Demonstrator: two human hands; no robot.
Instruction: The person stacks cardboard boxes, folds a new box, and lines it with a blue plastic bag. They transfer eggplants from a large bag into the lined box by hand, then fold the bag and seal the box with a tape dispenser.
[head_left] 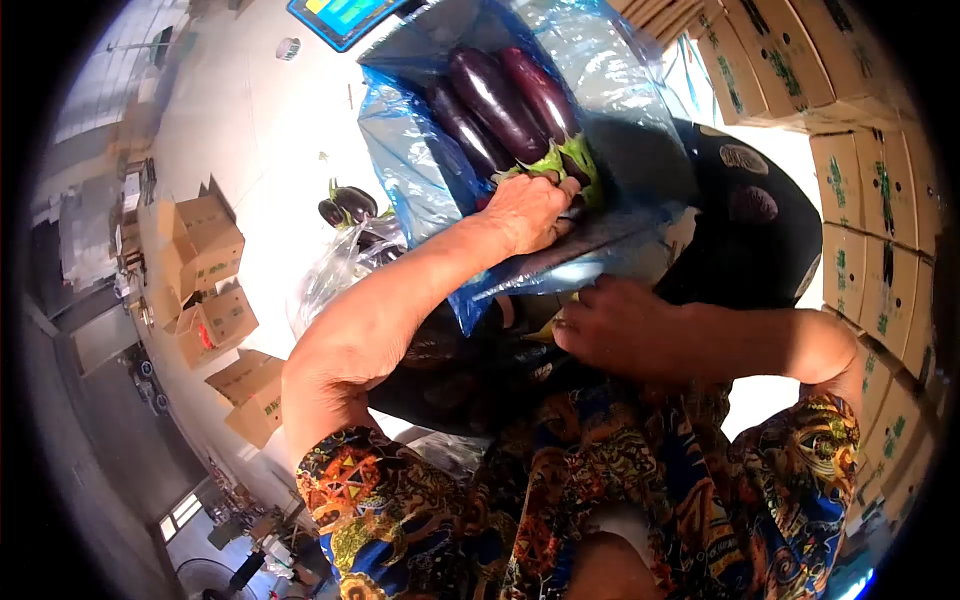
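Observation:
Several dark purple eggplants [495,95] with green caps lie side by side in a box lined with a blue plastic bag [400,150]. My left hand [535,212] reaches into the bag, its fingers curled down over the stem end of an eggplant, beside the green caps [575,165]. My right hand [608,318] is in shadow at the near edge of the bag, fingers bent inward; what they grip, if anything, is hidden. Part of the blue lining is folded outward over the box's sides.
On the floor to the left are loose eggplants [347,205] by a clear plastic bag [335,270]. Open cardboard boxes [205,240] stand farther left. Stacked cartons [870,190] line the right side. A blue-framed tray or screen [345,18] lies beyond the box.

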